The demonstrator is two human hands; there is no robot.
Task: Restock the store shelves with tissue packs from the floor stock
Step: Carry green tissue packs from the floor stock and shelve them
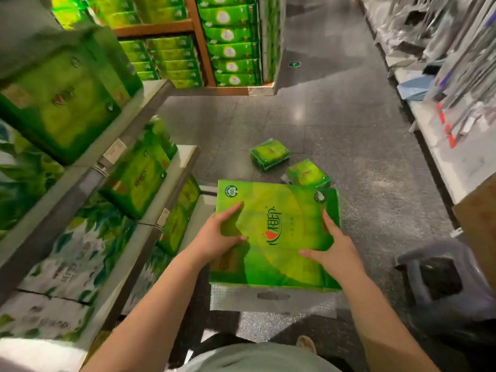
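A large green tissue pack (pixel 279 237) with a clear handle flap at its near edge is held flat in front of me above the floor. My left hand (pixel 218 237) grips its left side, thumb on top. My right hand (pixel 331 249) grips its right side, thumb spread across the top face. Two small green tissue packs (pixel 269 154) (pixel 307 174) lie on the dark floor just beyond it. On my left, the shelves (pixel 88 173) hold more green tissue packs (pixel 139 178).
A grey plastic stool (pixel 440 280) stands on the floor at my right. Another shelf unit (pixel 440 146) with packaged goods lines the right side of the aisle. A wooden rack (pixel 198 44) stacked with green packs stands ahead at the left. My foot (pixel 306 343) shows below.
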